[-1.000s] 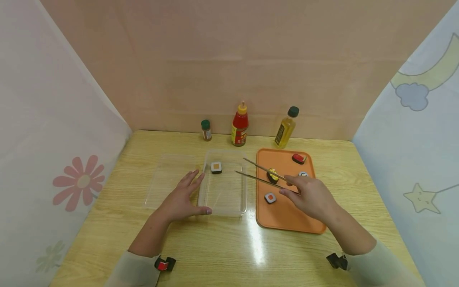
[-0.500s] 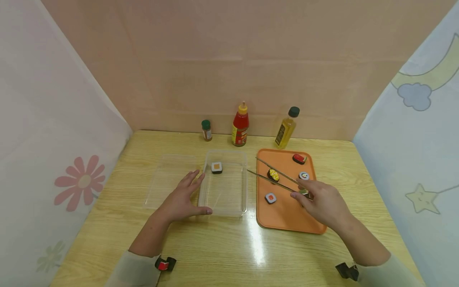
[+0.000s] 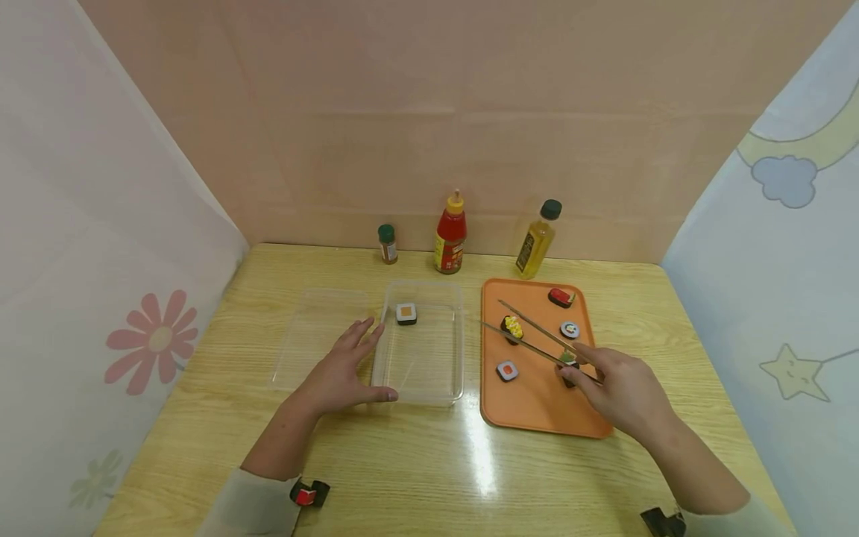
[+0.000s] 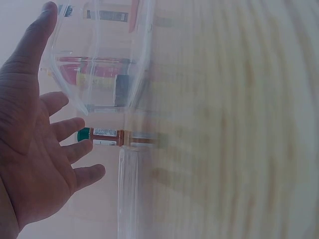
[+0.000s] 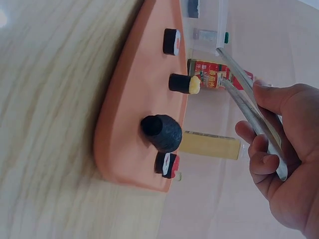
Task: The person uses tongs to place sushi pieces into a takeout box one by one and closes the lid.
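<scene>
My right hand (image 3: pixel 627 388) holds metal tongs (image 5: pixel 251 114) over the orange tray (image 3: pixel 537 414); their tips stand apart with nothing between them. Beneath lie a yellow-topped sushi piece (image 3: pixel 512 328) and a square sushi roll with an orange centre (image 3: pixel 507 371). A dark, green-topped piece (image 3: pixel 568 359) is partly hidden by the tongs and fingers; in the right wrist view a black cone-shaped roll (image 5: pixel 164 133) shows. My left hand (image 3: pixel 342 377) spreads its fingers beside the left wall of a clear plastic box (image 3: pixel 423 395). Inside that box sits a square roll with a tan centre (image 3: pixel 406 314).
A clear lid (image 3: pixel 302 358) lies left of the box. Along the table's back stand a green-capped spice jar (image 3: pixel 387 245), a red sauce bottle (image 3: pixel 450 239) and an oil bottle (image 3: pixel 537 242). A red-topped piece (image 3: pixel 561 297) and a round roll (image 3: pixel 569 330) occupy the tray's far right.
My right hand has drawn the tongs right and slightly toward me, from tips near the box to tips over the tray. My left hand has stayed in place.
</scene>
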Tool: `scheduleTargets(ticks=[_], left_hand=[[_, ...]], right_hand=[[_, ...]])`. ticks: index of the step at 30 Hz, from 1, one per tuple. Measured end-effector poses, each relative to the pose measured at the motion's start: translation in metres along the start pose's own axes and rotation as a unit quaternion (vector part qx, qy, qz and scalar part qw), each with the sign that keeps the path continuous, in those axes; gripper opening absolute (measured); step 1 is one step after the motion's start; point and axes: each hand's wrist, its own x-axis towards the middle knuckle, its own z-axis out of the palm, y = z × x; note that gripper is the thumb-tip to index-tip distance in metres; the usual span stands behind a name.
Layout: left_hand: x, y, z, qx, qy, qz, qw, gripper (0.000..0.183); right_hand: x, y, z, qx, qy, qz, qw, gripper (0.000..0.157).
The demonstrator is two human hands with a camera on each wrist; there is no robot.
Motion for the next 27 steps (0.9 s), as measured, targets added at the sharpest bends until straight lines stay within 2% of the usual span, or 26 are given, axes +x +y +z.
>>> scheduleTargets(ticks=[10,20,27], left_hand=[[0.001,-0.002,0.003,0.008,-0.001,-0.004,1.0000,0.126],[0.000,0.001,0.001,0.011,-0.001,-0.006,0.9999,0.126],[0.000,0.001,0.002,0.014,-0.001,-0.004,0.9999,0.126]], right_hand=[[-0.016,0.011,0.001,-0.014,-0.035,0.045,0.998,0.044],[-0.028,0.019,0.007,-0.024,-0.057,0.070,0.996,0.043],[-0.032,0.022,0.010,-0.024,-0.057,0.074,0.995,0.042]])
